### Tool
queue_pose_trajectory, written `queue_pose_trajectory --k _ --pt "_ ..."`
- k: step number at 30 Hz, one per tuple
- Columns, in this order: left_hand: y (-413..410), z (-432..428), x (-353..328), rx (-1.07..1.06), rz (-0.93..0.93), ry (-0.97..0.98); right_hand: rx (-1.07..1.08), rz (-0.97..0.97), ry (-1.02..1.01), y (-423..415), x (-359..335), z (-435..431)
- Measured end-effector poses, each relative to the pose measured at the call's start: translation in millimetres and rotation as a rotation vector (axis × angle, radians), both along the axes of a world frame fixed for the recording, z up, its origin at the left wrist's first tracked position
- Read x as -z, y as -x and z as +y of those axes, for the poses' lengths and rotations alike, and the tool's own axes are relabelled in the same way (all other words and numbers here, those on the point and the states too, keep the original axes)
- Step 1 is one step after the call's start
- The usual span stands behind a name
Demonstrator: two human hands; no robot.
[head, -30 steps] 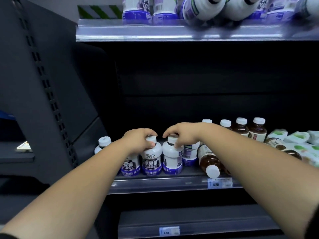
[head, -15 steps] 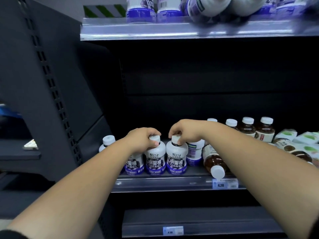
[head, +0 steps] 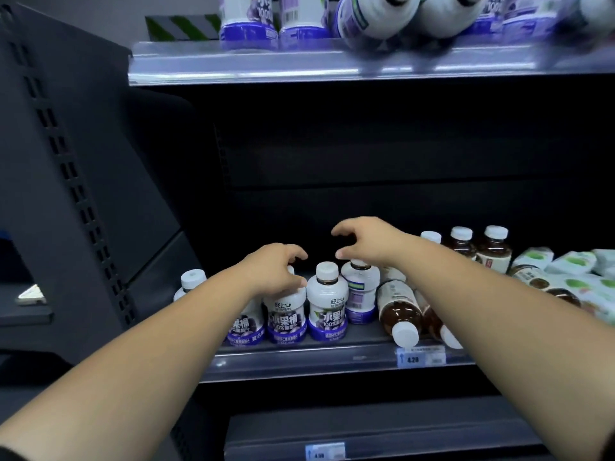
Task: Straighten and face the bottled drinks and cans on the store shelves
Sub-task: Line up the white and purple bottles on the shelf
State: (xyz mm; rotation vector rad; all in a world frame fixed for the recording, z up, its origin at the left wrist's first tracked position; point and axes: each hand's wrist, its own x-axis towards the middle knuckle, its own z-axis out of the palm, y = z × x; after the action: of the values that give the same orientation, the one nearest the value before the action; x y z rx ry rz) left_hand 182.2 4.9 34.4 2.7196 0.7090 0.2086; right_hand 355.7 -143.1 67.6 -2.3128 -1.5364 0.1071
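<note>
on the shelf (head: 299, 364), left fingers (head: 294, 256) grip a bottle (head: 286, 314); right fingers (head: 342, 229) hover released.

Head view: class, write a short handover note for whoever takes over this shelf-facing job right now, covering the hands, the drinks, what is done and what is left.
Hands: the left hand grips the top of a purple-label bottle; the right hand hovers open, holding nothing.
Done: the front bottle beside it stands upright, label forward.
Left: the rear bottle shows its back label; a brown tea bottle and another beside it lie on their sides at the shelf edge; the top-shelf bottles lie toppled.
</note>
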Motion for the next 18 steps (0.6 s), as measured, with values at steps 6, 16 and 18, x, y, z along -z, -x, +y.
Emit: queue_pose_trajectory --k 6,16,18 --pt "-27 -27 3 0.088 -0.028 -0.037 0.076 0.058 0.179 -25 27 -15" --pt "-40 -32 10 0.037 0.034 -0.05 -0.095 -0.086 0.294 -42 9 -24" --pt "-40 -32 11 0.016 0.027 -0.028 -0.113 -0.06 0.267 -43 11 -26"
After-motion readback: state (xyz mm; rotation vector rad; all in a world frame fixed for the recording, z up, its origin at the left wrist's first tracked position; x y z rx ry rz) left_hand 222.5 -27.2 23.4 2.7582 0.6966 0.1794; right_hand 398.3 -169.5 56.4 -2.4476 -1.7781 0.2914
